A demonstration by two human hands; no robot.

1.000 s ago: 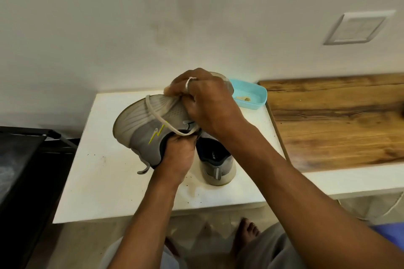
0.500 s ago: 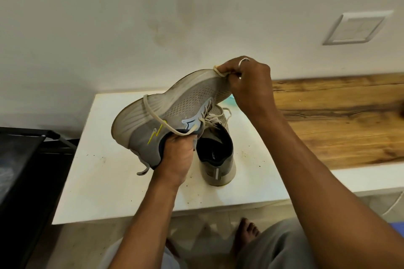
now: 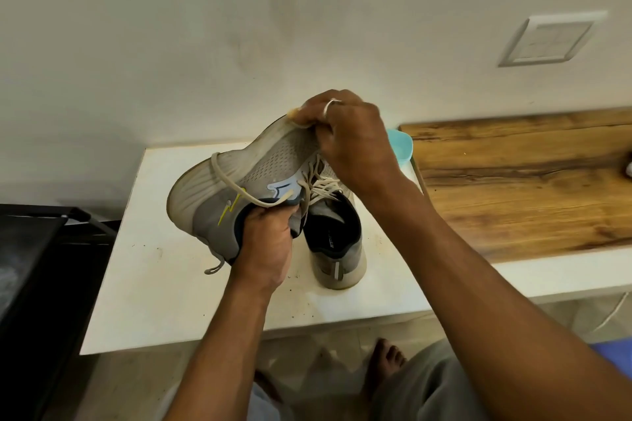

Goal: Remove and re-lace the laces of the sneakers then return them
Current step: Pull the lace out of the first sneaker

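My left hand [image 3: 266, 243] grips the collar of a grey sneaker [image 3: 239, 178] with a yellow mark, holding it tilted on its side above the white table [image 3: 143, 284]. A beige lace [image 3: 222, 178] loops over the sneaker's sole and side. At the toe, my right hand [image 3: 349, 137] has its fingers curled round the lace end. The second grey sneaker [image 3: 335, 249] stands upright on the table just to the right, heel toward me, its lace still threaded.
A light blue tray [image 3: 400, 147] lies behind my right hand at the table's back right corner. A wooden-topped counter [image 3: 519, 181] adjoins on the right. A black stand [image 3: 41, 267] is at the left. My bare foot [image 3: 386, 362] shows below the table edge.
My right hand pulled the lace from the eyelets up and right toward the toe, then came back left a little onto the toe tip. My left hand kept its hold on the collar.
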